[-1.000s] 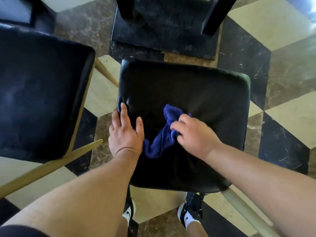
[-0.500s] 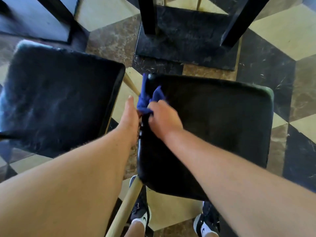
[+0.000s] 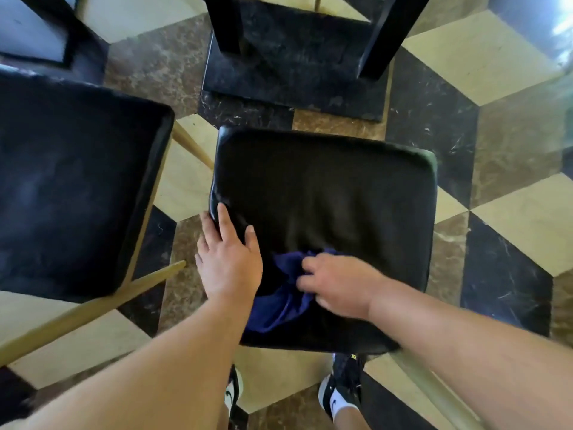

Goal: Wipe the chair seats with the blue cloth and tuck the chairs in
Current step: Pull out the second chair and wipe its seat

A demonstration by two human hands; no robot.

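A black padded chair seat (image 3: pixel 341 193) lies straight below me. The blue cloth (image 3: pixel 279 302) is bunched on its near left part. My right hand (image 3: pixel 338 285) presses on the cloth with curled fingers gripping it. My left hand (image 3: pixel 228 259) lies flat on the seat's left edge, fingers apart and wrapped partly over the side. A second black chair seat (image 3: pixel 74 187) with pale wooden legs stands to the left, untouched by either hand.
A black table base (image 3: pixel 297 76) with two dark legs stands just beyond the seat. Another dark base (image 3: pixel 37 35) is at the far left. The floor is patterned in cream, brown and black tiles. My shoes (image 3: pixel 338 395) are under the seat's near edge.
My right hand has drawn the cloth from the seat's far left corner back to the near left part. My left hand has shifted from the seat's side onto its left edge.
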